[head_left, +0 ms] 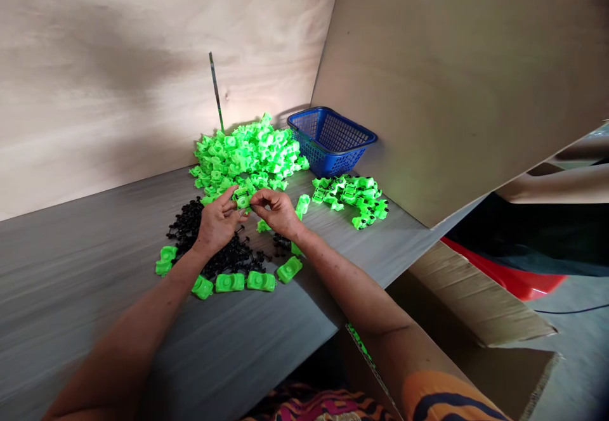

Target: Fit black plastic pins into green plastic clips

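Observation:
Pinched in my left hand [217, 221] is a green plastic toy car body [242, 198], its underside facing up with a black axle across one end. My right hand [276, 210] is at the car's right side, thumb and forefinger pressed together; a small dark part, perhaps a wheel axle, shows at the fingertips. Below my hands lies a heap of black wheel axles [233, 256]. Several green car bodies [230, 282] lie in a curved row along its near edge. Behind my hands rises a large pile of green car bodies [252, 151].
A blue plastic basket [328, 148] stands at the back by the corner of the wooden panels. Before it lies a group of green cars with black wheels [352, 196]. Cardboard boxes [485, 294] are off the table's right edge, and another person's arm [556, 183] shows at far right.

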{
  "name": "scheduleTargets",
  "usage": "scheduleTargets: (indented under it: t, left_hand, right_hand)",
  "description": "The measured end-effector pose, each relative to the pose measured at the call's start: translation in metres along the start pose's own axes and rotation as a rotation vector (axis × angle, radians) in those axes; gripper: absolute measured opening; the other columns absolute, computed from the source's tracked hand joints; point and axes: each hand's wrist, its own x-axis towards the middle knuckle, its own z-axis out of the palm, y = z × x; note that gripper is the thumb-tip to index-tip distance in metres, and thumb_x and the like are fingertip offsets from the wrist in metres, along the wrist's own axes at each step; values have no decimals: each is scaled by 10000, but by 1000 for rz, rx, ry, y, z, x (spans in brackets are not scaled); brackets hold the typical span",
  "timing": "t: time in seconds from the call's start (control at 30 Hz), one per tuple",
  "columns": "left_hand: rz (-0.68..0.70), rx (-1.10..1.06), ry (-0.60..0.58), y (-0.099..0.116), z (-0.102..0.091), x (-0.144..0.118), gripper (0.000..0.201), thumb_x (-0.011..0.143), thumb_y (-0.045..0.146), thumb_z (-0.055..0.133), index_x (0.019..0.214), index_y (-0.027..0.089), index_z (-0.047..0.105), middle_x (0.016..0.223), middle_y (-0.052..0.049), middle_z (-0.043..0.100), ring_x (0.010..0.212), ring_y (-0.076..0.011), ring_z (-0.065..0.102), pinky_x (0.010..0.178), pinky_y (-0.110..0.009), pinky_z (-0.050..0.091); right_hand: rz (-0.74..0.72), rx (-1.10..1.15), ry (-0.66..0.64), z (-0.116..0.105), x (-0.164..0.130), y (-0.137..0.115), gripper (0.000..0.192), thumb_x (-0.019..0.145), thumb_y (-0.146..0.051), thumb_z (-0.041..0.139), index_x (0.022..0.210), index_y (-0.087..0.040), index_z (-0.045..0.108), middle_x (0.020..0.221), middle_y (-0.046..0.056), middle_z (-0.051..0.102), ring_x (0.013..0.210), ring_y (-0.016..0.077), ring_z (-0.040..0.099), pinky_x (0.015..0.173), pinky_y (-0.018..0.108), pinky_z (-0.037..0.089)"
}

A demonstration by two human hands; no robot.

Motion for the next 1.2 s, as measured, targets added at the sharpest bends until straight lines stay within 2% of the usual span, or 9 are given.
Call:
scheduleTargets:
  t: [0.23, 0.5, 0.6, 0.7, 0.8, 0.9, 1.07, 1.13, 1.2]
  left_hand:
    - [-29, 59, 58, 6, 0, -2, 770, 669, 273, 799, 1390, 80, 608, 648, 69, 621, 622, -170, 732, 631, -254, 608]
    - [-108, -67, 120, 8, 6, -2, 762, 639, 216, 796, 1369, 82, 620, 684, 42, 684, 567, -158, 702, 601, -296, 636]
    - [-128, -63, 97, 6, 5, -2, 768, 657, 200, 795, 1389, 86, 593, 707, 30, 702, 574, -158, 711, 606, -287, 638]
    - [-168, 0, 45, 2, 4, -2, 735, 702, 206, 785, 1399, 99, 577, 753, 14, 717, 568, -138, 711, 596, -254, 629]
    - [-162, 73, 24, -2, 2, -2, 622, 750, 249, 764, 1345, 141, 618, 962, -52, 760, 595, -124, 723, 561, -227, 613]
    - [-112, 92, 63, -3, 0, 0, 528, 749, 282, 754, 1255, 150, 675, 1119, -100, 747, 625, -124, 731, 534, -209, 594]
    - [-83, 88, 91, -7, -2, 4, 484, 688, 336, 769, 1119, 120, 739, 995, -95, 757, 643, -154, 726, 525, -229, 583]
    - [-82, 97, 94, -10, -2, 4, 475, 664, 363, 780, 1067, 112, 757, 939, -95, 760, 662, -170, 725, 538, -242, 580]
    - [-82, 117, 102, -13, -1, 5, 460, 658, 378, 779, 1033, 112, 771, 914, -103, 767, 705, -194, 732, 568, -259, 581]
  right_hand:
    - [-6, 29, 10, 3, -1, -1, 195, 843, -370, 647, 782, -196, 584, 755, -12, 585, 720, 122, 544, 731, 273, 480]
    - [25, 38, 57, 12, -1, 2, 115, 831, -292, 608, 784, -207, 547, 742, -21, 564, 694, 120, 529, 694, 255, 453]
    - [70, 6, 14, 12, -2, -2, 20, 798, -200, 560, 779, -197, 554, 732, -29, 560, 676, 108, 515, 663, 234, 425]
    - [154, -129, -50, 3, 1, -8, 104, 712, -109, 518, 755, -184, 576, 675, -50, 535, 634, 98, 483, 630, 218, 389]
    - [215, -426, -73, -24, 7, -17, 165, 676, -62, 511, 734, -171, 620, 666, -39, 560, 653, 111, 498, 656, 228, 386]
    - [252, -821, -98, -71, 9, -29, 227, 688, -19, 510, 761, -158, 674, 775, 30, 649, 752, 151, 549, 702, 256, 396]
    - [370, -1277, 0, -162, 0, -41, 238, 765, -6, 549, 883, -121, 720, 918, 139, 699, 929, 236, 594, 808, 319, 429]
    - [429, -1357, 132, -181, -4, -41, 242, 817, -1, 533, 911, -106, 730, 1012, 190, 702, 1023, 276, 591, 851, 366, 435]
    - [431, -1352, 180, -182, -6, -40, 261, 865, -18, 502, 947, -95, 738, 1099, 226, 689, 1095, 313, 575, 894, 421, 440]
